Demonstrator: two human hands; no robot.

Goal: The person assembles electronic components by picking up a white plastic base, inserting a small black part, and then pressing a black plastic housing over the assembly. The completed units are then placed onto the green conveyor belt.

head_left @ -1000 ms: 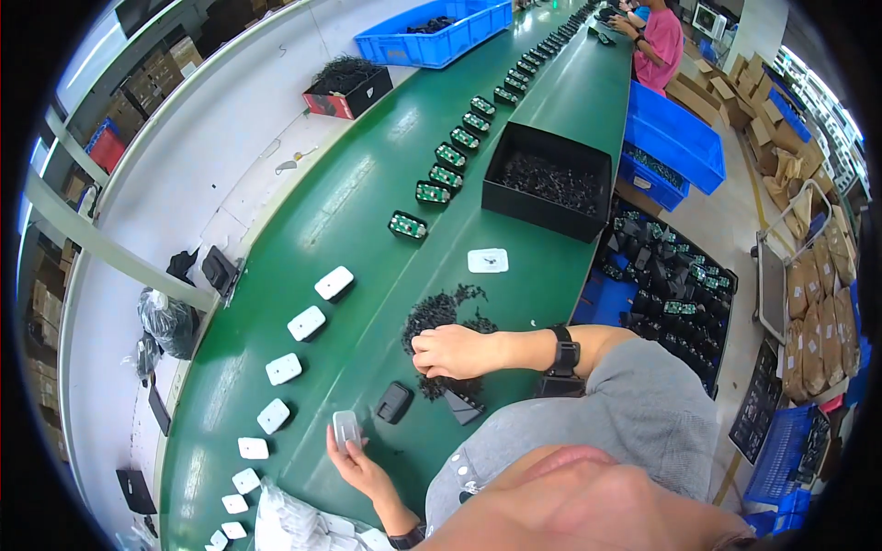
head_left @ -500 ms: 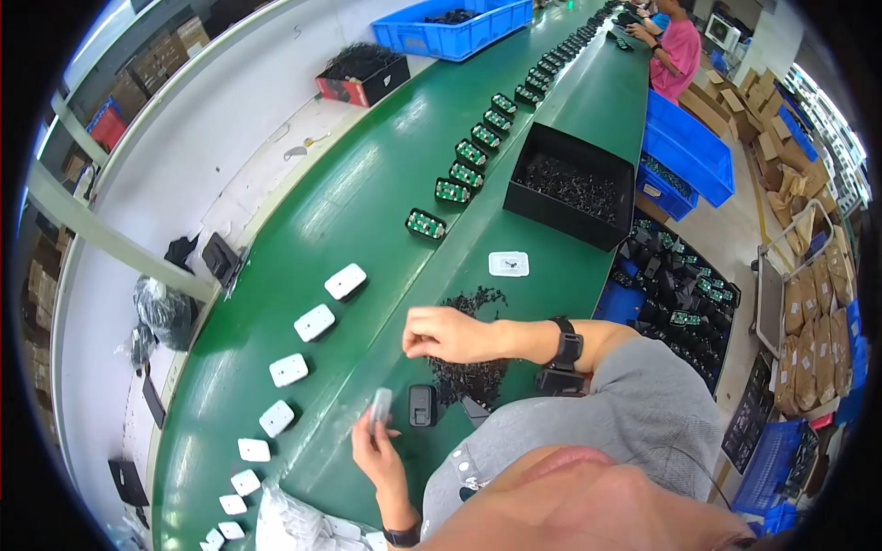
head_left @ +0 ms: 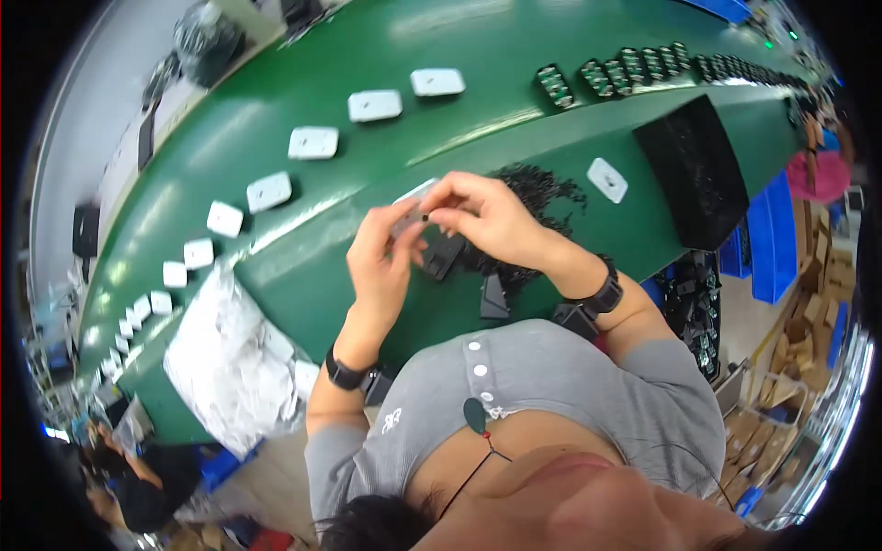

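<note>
My left hand [head_left: 378,257] grips a pale rounded plastic cover [head_left: 413,195], tilted up over the green work surface. Against it my right hand [head_left: 491,219] pinches a tiny dark part [head_left: 425,219] between thumb and fingertips. A black plastic housing [head_left: 445,257] lies just under the hands, partly hidden by them. To its right spreads a pile of small black parts [head_left: 542,193]. A wedge-shaped black piece [head_left: 494,298] rests between the pile and my body. Farther right, a white cover [head_left: 607,180] lies flat with a dark bit on it.
White covers [head_left: 312,143] line up along the left. A clear bag of pale pieces [head_left: 225,358] sits near left. Black-cased circuit boards [head_left: 555,85] run toward the far right. A tall black box [head_left: 694,174] and blue bins [head_left: 772,239] stand right. Other people work at both ends.
The view has turned and tilted down. My right hand has come from above the black pile to the pale cover, and both hands now meet there.
</note>
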